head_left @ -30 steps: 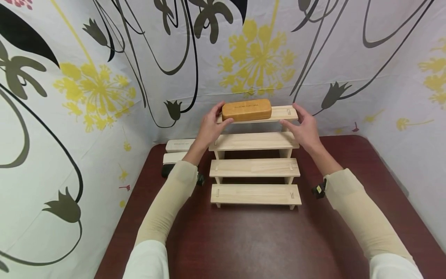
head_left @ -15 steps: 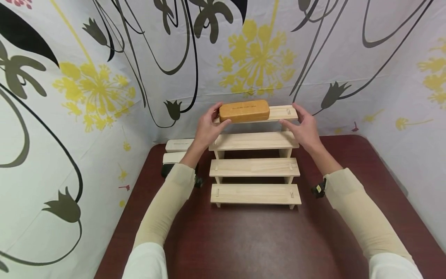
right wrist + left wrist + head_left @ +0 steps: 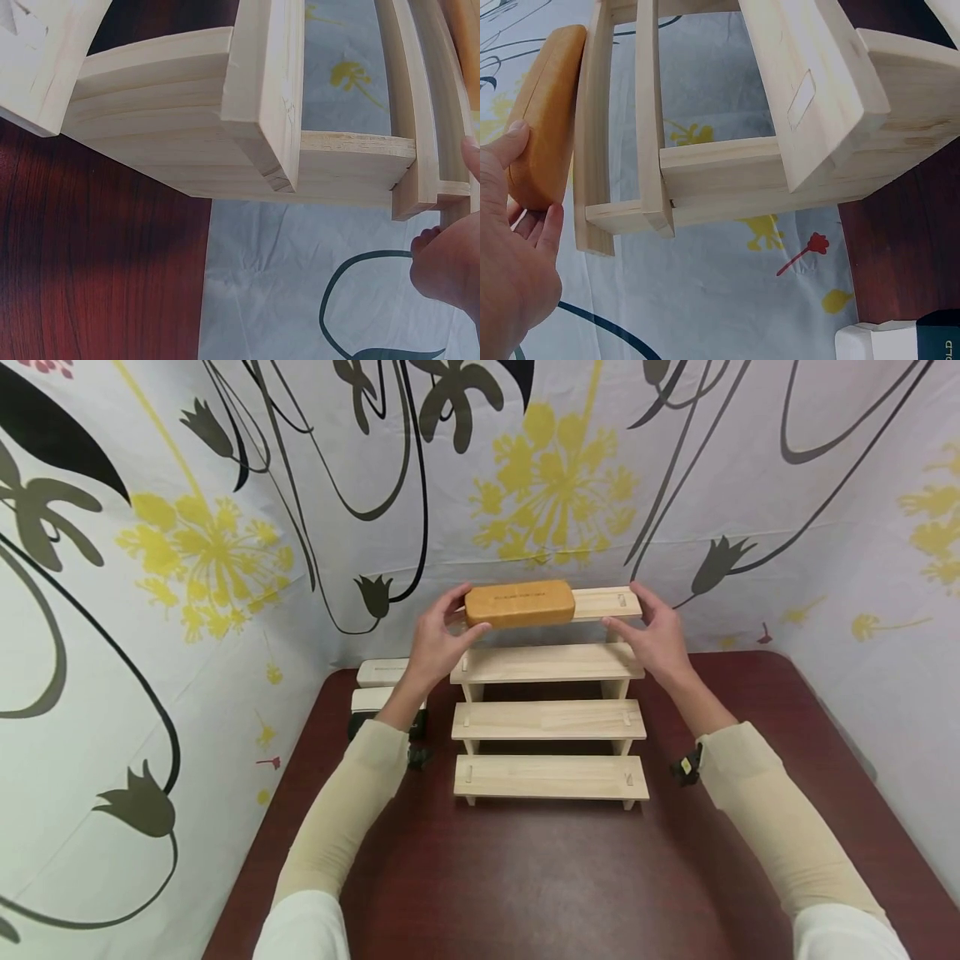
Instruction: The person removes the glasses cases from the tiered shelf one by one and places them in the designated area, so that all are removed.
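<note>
A tan-orange glasses case [image 3: 520,604] lies on the top step of a pale wooden step shelf [image 3: 547,720], toward its left end. My left hand [image 3: 438,635] grips the case's left end, thumb in front. In the left wrist view, the left thumb presses the orange case [image 3: 551,120], with fingers curled under its end. My right hand [image 3: 656,631] pinches the right end of the top board, thumb on the front edge and fingers behind. Only part of the right hand [image 3: 450,262] shows in the right wrist view, beside the board's end.
White boxes [image 3: 381,673] stand on the dark red table [image 3: 555,868] left of the shelf, partly behind my left forearm. A flower-printed cloth [image 3: 540,510] hangs close behind the shelf and along both sides.
My left hand has shifted left with the glasses case, sliding it along the top step toward the left end. The right hand has stayed in place on the board.
</note>
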`<state>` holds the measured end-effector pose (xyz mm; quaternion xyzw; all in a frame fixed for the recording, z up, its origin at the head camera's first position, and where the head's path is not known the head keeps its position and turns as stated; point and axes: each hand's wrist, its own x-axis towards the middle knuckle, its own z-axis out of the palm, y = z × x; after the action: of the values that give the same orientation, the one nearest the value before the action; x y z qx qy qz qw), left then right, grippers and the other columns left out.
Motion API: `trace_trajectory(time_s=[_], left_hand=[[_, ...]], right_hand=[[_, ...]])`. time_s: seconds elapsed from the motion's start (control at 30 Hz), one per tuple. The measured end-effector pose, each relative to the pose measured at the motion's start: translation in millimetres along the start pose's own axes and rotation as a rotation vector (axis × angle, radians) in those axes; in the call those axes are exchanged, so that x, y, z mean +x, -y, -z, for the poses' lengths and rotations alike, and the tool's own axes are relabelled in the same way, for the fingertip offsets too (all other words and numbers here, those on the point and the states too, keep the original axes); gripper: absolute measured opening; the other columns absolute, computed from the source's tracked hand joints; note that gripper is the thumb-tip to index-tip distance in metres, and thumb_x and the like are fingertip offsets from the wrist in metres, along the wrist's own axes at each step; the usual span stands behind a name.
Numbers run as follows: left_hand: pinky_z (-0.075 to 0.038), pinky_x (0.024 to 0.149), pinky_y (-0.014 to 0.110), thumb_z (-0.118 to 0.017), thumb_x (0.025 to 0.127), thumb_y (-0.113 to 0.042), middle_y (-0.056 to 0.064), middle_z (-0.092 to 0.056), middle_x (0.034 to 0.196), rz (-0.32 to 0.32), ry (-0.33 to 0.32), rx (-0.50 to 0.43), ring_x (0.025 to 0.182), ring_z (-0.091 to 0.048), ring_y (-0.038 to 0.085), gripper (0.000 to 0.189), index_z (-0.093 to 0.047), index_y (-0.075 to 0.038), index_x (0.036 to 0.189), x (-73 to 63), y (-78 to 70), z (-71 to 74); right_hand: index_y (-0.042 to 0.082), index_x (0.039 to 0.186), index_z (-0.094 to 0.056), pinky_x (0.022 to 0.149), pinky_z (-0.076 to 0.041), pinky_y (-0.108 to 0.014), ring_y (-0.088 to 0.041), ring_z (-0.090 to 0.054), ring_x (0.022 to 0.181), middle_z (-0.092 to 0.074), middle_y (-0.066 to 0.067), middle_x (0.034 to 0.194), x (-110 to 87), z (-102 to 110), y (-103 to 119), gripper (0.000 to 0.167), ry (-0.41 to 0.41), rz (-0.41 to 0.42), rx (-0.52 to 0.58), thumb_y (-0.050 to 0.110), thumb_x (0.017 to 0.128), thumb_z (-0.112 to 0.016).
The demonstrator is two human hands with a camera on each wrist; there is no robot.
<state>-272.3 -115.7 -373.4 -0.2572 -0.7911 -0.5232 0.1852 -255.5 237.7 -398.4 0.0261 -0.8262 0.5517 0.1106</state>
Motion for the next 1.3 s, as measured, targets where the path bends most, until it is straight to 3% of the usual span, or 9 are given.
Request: trace_trajectory(time_s=[0.53,0.87,1.17,1.3], left_hand=[[-0.056,0.106,0.041,-0.087,0.088,-0.004,0.018,-0.062,0.146,0.067,-0.014,-0.065,0.13,-0.064,0.031,0.069,-0.056,0.001,0.15,-16.6,-7.4,6.2],[-0.054,0.109,0.045,-0.082,0.089,0.008,0.028,-0.057,0.148,0.127,-0.028,-0.09,0.131,-0.062,0.042,0.066,-0.052,0.012,0.148,-32.7,-33.0,13.3],[-0.057,0.104,0.04,-0.086,0.088,-0.001,0.019,-0.059,0.149,0.092,-0.034,-0.097,0.13,-0.064,0.033,0.07,-0.054,0.005,0.15,-48.5,-11.1,19.9],[-0.056,0.106,0.046,-0.088,0.087,-0.003,0.017,-0.06,0.148,0.059,-0.023,-0.085,0.128,-0.066,0.031,0.069,-0.057,0.004,0.148,-58.1,-5.9,22.8]], right_hand=[[0.012,0.169,-0.03,0.128,-0.029,-0.041,-0.026,-0.03,0.158,-0.03,-0.007,0.173,1.4,-0.1,-2.3,0.09,-0.002,0.001,0.0,0.035,0.097,-0.081],[0.013,0.169,-0.03,0.128,-0.031,-0.042,-0.026,-0.03,0.158,-0.031,-0.007,0.173,1.5,-0.2,-1.6,0.09,-0.005,0.002,-0.003,0.036,0.097,-0.081],[0.012,0.169,-0.03,0.128,-0.03,-0.043,-0.026,-0.029,0.158,-0.028,-0.007,0.174,0.8,0.0,-1.2,0.09,-0.006,0.006,0.001,0.036,0.097,-0.08],[0.01,0.168,-0.031,0.127,-0.031,-0.045,-0.027,-0.03,0.157,-0.03,-0.008,0.173,0.8,-1.1,-0.8,0.089,-0.01,0.009,0.001,0.034,0.098,-0.08]])
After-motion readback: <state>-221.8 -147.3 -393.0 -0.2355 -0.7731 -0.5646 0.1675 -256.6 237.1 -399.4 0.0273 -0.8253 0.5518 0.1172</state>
